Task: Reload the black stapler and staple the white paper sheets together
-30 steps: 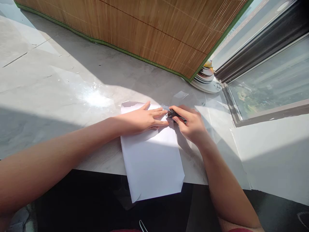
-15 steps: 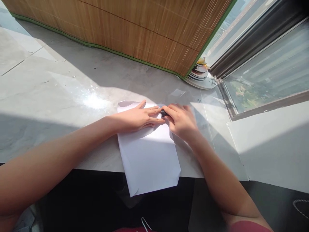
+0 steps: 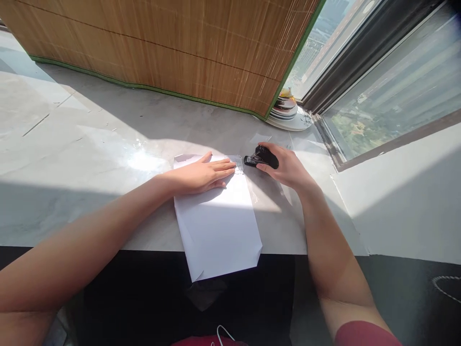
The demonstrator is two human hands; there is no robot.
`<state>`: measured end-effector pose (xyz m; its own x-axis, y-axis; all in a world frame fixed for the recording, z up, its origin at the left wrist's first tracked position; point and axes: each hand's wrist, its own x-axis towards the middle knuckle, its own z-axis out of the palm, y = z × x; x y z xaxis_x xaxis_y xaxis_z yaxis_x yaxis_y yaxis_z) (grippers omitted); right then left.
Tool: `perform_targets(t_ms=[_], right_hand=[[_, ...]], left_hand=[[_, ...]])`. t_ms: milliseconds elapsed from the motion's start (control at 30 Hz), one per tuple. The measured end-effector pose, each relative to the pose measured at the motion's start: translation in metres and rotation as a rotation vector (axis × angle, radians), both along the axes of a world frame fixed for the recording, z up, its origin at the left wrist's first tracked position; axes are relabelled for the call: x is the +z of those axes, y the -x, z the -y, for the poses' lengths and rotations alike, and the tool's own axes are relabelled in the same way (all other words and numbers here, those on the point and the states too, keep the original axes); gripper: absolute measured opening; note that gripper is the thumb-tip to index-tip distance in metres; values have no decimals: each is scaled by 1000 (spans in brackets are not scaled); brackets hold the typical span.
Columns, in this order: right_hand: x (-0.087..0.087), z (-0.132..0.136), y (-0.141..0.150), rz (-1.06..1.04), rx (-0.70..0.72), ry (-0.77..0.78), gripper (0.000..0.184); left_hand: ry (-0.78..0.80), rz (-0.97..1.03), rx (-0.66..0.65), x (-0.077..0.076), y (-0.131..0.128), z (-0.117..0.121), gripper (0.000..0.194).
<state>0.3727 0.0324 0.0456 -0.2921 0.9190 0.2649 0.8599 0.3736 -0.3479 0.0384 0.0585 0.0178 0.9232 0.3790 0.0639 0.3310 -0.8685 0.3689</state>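
A white paper sheet (image 3: 219,226) lies on the pale stone counter (image 3: 90,158), its near end hanging over the front edge. My left hand (image 3: 201,174) rests flat on the sheet's far end, fingers stretched toward the top right corner. My right hand (image 3: 284,166) is closed around a small black stapler (image 3: 260,157), just right of that corner and clear of the paper. A small printed slip (image 3: 238,163) shows at the corner between the two hands.
A bamboo blind with green edging (image 3: 180,53) stands along the back of the counter. Stacked plates (image 3: 286,113) sit at the back right beside the window frame (image 3: 356,72). A white wall ledge (image 3: 406,202) runs on the right.
My right hand has drawn the stapler off the paper's top right corner and moved it a little to the right. My left hand stays flat on the sheet.
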Motion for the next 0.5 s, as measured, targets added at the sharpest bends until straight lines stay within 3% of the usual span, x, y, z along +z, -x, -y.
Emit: perform_targets(t_ms=[100,200,267,367,500], right_hand=[[-2,-4,-7,33,-119,14,41],[0,0,10,-97,-200,-97,36],[4,9,36,-231,-139,-156,37],[5,30,85,-331,2,-124,34],[-7,53,135,-316,145,2,36]], left_hand=[[-8,43,-1,-3,-1,-1,58],[-6,205,42,0,4,-10,52],[-8,412,173,4,14,-23,44],[-12,767,505,5,34,-49,33],[184,1066,767,-3,52,-74,20]])
